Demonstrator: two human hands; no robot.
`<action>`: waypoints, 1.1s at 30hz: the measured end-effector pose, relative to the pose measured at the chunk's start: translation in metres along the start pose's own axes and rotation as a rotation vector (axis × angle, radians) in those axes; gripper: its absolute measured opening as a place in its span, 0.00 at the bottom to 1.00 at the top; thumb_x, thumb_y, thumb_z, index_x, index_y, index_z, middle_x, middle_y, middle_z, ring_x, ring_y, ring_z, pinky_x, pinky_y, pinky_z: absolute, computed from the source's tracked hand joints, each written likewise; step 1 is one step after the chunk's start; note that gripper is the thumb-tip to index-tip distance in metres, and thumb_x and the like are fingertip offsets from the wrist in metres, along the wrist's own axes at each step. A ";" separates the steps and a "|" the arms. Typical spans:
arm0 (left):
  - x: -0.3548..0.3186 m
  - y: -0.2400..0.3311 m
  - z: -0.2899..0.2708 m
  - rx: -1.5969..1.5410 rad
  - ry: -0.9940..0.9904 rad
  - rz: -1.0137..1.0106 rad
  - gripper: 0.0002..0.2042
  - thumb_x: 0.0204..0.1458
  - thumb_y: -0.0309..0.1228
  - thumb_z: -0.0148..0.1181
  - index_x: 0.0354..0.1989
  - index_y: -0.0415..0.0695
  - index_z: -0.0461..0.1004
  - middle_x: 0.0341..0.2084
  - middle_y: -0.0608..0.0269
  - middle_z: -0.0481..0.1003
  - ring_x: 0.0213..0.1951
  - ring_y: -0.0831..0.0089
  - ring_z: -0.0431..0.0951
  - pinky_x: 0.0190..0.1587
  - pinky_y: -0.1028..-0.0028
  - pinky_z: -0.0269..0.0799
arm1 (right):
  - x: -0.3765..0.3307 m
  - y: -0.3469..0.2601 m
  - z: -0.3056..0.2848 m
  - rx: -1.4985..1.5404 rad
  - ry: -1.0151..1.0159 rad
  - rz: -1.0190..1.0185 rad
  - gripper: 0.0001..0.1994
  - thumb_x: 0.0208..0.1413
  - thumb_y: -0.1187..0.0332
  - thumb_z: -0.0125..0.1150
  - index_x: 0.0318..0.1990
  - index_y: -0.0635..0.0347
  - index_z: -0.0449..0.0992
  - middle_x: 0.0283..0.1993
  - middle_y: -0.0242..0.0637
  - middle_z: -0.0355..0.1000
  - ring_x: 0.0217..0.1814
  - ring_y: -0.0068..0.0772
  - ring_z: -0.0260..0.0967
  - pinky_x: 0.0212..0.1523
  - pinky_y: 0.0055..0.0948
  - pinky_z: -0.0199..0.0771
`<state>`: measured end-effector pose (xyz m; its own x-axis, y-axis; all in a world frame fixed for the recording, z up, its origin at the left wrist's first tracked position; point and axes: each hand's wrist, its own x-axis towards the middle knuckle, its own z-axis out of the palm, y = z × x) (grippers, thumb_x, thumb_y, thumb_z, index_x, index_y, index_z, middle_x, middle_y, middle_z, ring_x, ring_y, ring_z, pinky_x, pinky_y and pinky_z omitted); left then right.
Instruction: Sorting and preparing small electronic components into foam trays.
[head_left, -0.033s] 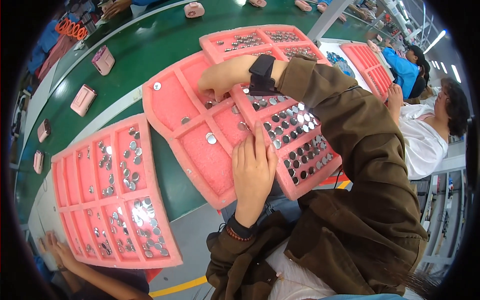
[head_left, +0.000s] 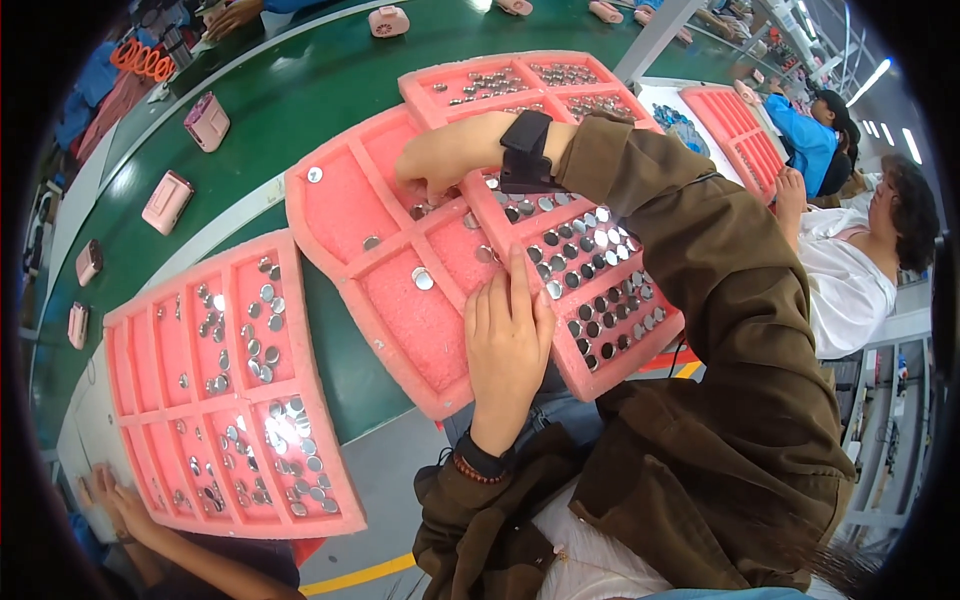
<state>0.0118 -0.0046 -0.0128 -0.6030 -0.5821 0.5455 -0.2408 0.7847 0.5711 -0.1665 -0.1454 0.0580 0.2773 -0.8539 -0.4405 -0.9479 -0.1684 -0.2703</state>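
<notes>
The right hand [head_left: 428, 178] points down, fingers bunched, into the far-right compartment of a sparsely filled pink tray [head_left: 405, 330]; a metal disc [head_left: 419, 211] lies at the fingertips, but whether it is pinched I cannot tell. The left hand [head_left: 507, 345] is spread flat and grasps nothing, its fingers resting along the left edge of a fuller pink tray [head_left: 562, 345] that overlaps the first.

The step in hand appears to be handling single discs in the sparse tray while the left hand steadies the edge. As a judgement, the next move calls for a fingertip hold on one disc's rim and enough height to clear the dividers.

Further out, overlapping discs [head_left: 422, 278] lie in the sparse tray's near compartment, and one pale disc [head_left: 315, 174] sits by its far-left corner. Dark and shiny discs [head_left: 587, 269] crowd the fuller tray. Leftward, a many-celled tray [head_left: 322, 390] stands beside the green desk [head_left: 350, 370], with a co-worker's hands [head_left: 118, 508] near its near-left corner.
</notes>
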 end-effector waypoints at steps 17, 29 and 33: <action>0.000 -0.002 0.002 0.029 -0.001 -0.006 0.27 0.51 0.30 0.57 0.60 0.36 0.61 0.36 0.52 0.70 0.39 0.59 0.71 0.47 0.64 0.69 | -0.001 0.107 -0.048 0.272 0.411 0.335 0.09 0.46 0.66 0.65 0.31 0.62 0.77 0.23 0.32 0.73 0.24 0.23 0.67 0.25 0.26 0.67; 0.000 -0.002 0.002 0.022 -0.001 0.002 0.26 0.52 0.31 0.56 0.59 0.35 0.61 0.36 0.51 0.70 0.39 0.59 0.71 0.48 0.64 0.68 | -0.009 0.127 -0.048 0.123 0.518 0.428 0.09 0.47 0.73 0.60 0.37 0.64 0.79 0.31 0.35 0.77 0.32 0.25 0.73 0.34 0.25 0.72; 0.000 -0.002 0.001 0.023 0.007 -0.001 0.26 0.51 0.31 0.56 0.59 0.35 0.61 0.37 0.50 0.70 0.39 0.59 0.71 0.48 0.64 0.68 | -0.007 0.129 -0.047 0.216 0.538 0.408 0.10 0.48 0.76 0.53 0.37 0.66 0.78 0.36 0.37 0.77 0.37 0.26 0.75 0.39 0.25 0.74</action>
<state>0.0117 -0.0065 -0.0145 -0.5976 -0.5840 0.5493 -0.2588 0.7890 0.5573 -0.2976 -0.1841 0.0663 -0.2619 -0.9623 -0.0739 -0.8922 0.2706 -0.3616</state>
